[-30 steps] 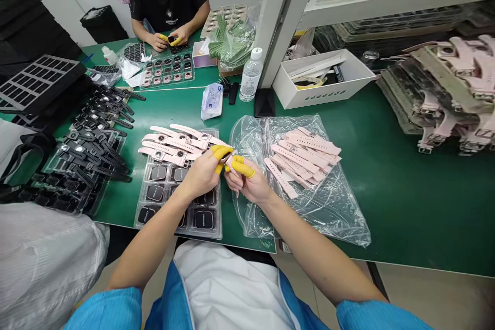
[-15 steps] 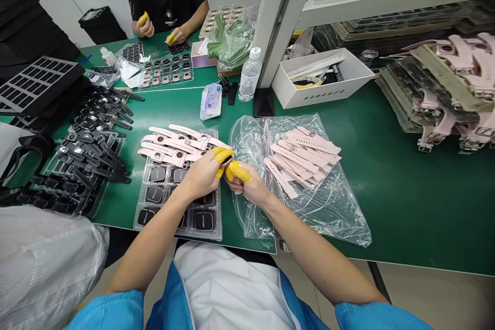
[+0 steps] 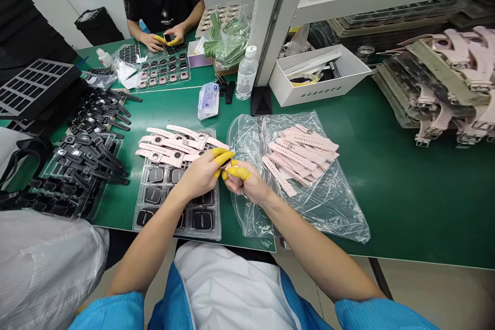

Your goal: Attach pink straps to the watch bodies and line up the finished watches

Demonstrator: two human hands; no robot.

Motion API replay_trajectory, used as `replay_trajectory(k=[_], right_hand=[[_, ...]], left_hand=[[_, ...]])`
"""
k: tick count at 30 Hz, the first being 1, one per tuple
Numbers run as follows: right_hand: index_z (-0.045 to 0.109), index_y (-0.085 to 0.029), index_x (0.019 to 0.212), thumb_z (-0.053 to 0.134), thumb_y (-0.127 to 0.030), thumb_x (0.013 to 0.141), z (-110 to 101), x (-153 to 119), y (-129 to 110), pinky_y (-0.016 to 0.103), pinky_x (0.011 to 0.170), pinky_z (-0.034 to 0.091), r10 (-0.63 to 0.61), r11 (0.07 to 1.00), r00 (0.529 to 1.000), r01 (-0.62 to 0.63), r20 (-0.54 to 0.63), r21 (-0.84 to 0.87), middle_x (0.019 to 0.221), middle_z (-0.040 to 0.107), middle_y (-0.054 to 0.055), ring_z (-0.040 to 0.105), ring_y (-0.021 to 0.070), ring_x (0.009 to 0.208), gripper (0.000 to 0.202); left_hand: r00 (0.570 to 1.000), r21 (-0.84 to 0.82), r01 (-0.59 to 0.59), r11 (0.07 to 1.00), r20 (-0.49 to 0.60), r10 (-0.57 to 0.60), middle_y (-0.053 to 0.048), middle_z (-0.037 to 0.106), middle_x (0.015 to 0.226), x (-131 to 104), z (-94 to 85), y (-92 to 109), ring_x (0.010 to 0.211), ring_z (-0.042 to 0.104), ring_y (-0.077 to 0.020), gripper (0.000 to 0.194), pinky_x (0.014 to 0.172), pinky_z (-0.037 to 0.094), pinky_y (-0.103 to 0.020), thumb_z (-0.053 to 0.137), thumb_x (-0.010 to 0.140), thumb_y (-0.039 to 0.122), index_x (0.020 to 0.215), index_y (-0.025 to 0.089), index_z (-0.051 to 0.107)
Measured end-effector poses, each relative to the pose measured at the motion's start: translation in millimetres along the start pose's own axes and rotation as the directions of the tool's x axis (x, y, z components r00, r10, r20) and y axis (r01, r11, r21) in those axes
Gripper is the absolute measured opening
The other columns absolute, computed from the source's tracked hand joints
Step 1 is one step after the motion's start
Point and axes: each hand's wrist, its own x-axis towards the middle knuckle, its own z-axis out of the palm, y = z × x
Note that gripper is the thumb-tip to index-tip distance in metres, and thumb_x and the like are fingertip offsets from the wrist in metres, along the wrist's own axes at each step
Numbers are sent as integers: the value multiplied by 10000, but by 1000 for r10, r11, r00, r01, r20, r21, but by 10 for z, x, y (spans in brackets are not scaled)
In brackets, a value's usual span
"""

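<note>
Yellow finger cots cover several fingertips on both hands. My left hand [image 3: 201,174] is closed on a small dark watch [image 3: 226,164], mostly hidden by the fingers. Against its right side, my right hand [image 3: 247,181] pinches with bent fingers. Below my left hand lies a clear plastic tray [image 3: 138,211] of square black watch faces. Pink-strapped watches [image 3: 177,154] lie across the tray's far part. To the right, loose pink watch straps [image 3: 299,157] are heaped on a clear plastic bag [image 3: 336,211].
Black-strapped watches [image 3: 93,157] fill trays at the left. A water bottle [image 3: 246,75] and a white box [image 3: 320,80] stand by a grey post [image 3: 273,26]. Stacked trays with pink straps [image 3: 444,77] rise at the right. A co-worker [image 3: 160,5] handles a watch across the green table [image 3: 406,201].
My hands stay together around the watch, with the fingers shifting slightly and the watch turned so less of it shows. Across the table, the co-worker's hands have come together on a watch.
</note>
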Motion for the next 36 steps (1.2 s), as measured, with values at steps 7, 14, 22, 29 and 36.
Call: replay_trajectory(k=[7, 14, 22, 29, 36], right_hand=[[542, -211, 745, 717, -435, 800, 22, 6, -43, 207, 374, 211, -2, 1000, 1000, 2, -18, -15, 478, 354, -102, 345, 82, 399, 290], [530, -209, 724, 722, -429, 789, 24, 10, -23, 202, 370, 188, -34, 998, 998, 31, -61, -50, 508, 362, -94, 327, 70, 403, 299], [485, -224, 677, 720, -410, 798, -20, 19, -34, 206, 372, 170, 37, 997, 999, -35, -37, 65, 427, 389, -76, 254, 64, 362, 324], [463, -225, 643, 762, -415, 772, -24, 28, -76, 192, 368, 174, 77, 991, 996, -73, -33, 114, 412, 355, -91, 224, 50, 359, 377], [403, -229, 607, 708, -369, 808, -70, 26, -60, 173, 367, 170, 167, 986, 986, -168, -27, -23, 427, 358, -82, 221, 43, 380, 391]], left_hand=[[1000, 36, 17, 999, -20, -17, -148, 643, 1358, 12, 11, 19, 1233, 652, -259, 600, 1032, 597, -435, 431, 930, 35, 1499, 198, 525], [1000, 103, 11, 995, 6, -12, -165, 650, 1334, 10, 26, 20, 1234, 639, -280, 569, 1024, 597, -465, 423, 924, 39, 1461, 170, 555], [997, 63, 72, 995, 36, -74, -168, 611, 1368, 19, 41, 34, 1254, 616, -284, 542, 1042, 579, -470, 432, 947, 75, 1468, 171, 544], [996, -23, 47, 999, 82, -44, -188, 583, 1292, 38, -36, 90, 1195, 605, -293, 475, 1053, 562, -475, 442, 1023, 226, 1479, 125, 531], [981, 265, -4, 964, 189, -47, -166, 647, 1103, 58, -26, 127, 1021, 615, -304, 307, 920, 576, -482, 519, 969, 219, 1220, 117, 664]])
